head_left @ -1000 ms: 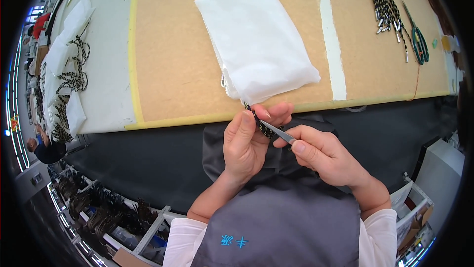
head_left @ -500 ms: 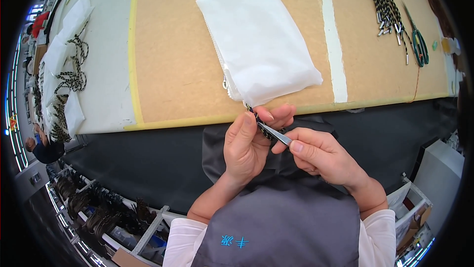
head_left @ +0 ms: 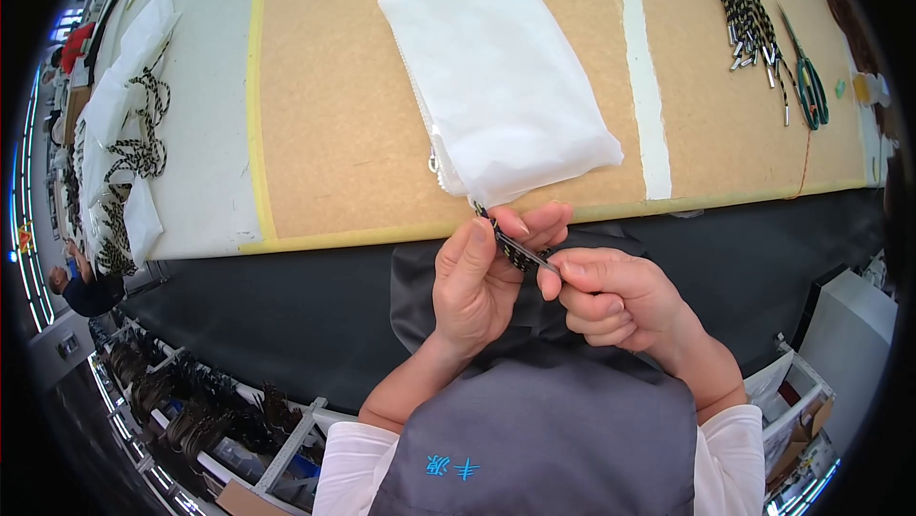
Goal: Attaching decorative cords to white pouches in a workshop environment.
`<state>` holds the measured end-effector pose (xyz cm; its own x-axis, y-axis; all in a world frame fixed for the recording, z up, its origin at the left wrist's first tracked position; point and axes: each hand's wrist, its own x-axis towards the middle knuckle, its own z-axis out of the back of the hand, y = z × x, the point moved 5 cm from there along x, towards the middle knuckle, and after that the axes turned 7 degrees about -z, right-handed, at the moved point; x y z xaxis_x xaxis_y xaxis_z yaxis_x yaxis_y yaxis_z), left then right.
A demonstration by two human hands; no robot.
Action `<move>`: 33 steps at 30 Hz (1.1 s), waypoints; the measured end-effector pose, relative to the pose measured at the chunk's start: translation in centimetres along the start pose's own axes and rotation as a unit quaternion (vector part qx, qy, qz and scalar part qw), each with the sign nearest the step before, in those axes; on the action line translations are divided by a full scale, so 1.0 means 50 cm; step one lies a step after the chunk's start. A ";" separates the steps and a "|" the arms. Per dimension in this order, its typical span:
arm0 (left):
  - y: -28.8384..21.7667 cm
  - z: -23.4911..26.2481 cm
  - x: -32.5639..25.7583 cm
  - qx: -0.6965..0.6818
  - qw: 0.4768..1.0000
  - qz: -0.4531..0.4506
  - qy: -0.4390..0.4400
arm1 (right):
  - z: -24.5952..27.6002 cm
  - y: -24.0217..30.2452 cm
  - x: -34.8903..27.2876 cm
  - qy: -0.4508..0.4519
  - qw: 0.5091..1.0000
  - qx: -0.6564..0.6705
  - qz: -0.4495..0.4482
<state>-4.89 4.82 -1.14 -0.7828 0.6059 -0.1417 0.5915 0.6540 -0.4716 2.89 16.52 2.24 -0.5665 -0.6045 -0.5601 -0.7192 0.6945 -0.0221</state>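
My left hand [head_left: 472, 282] pinches a black cord with light flecks [head_left: 520, 256] between thumb and fingers, just off the table's front edge. Its other fingers are spread behind the cord. In my right hand [head_left: 620, 298] is a pair of slim metal tweezers [head_left: 544, 265], seen edge-on, with the tip at the cord by my left fingers. The cord's upper end meets the lower corner of a folded white fabric piece [head_left: 506, 77], which lies on the table with a toothed edge and a small metal pull on its left side.
Flecked black cords with metal tips [head_left: 749, 20] lie at the back right, beside green-handled scissors [head_left: 811, 96]. More cords [head_left: 143, 148] lie on white fabric at the far left. A rack with dark hanging cords [head_left: 191, 421] stands lower left; a person [head_left: 91, 287] sits beyond.
My right hand has turned the tweezers, so their broad face no longer shows, and its fingers have curled in more. My left hand and the white fabric have stayed put.
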 end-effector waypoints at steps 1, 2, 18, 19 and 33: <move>0.000 0.001 0.000 0.019 1.000 -0.004 -0.004 | 0.002 0.000 0.002 0.001 0.999 0.035 -0.013; -0.001 0.002 -0.001 0.039 0.999 -0.008 -0.009 | 0.001 0.002 0.001 0.001 0.999 0.036 -0.013; -0.006 0.005 -0.002 0.221 0.971 -0.091 -0.004 | 0.000 0.010 0.011 -0.010 0.997 -0.080 -0.006; -0.006 0.007 0.000 0.214 0.972 -0.092 0.001 | -0.003 -0.011 0.022 0.031 0.999 0.016 -0.014; -0.012 -0.003 0.001 0.203 0.977 -0.060 0.006 | -0.027 0.013 -0.002 -0.234 0.654 -0.585 0.419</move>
<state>-5.25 4.52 -0.72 -0.8382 0.5426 -0.0545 0.3682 0.4894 -0.7905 1.94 16.47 3.41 -0.9704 0.1737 -0.1678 -0.2061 -0.2337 0.9502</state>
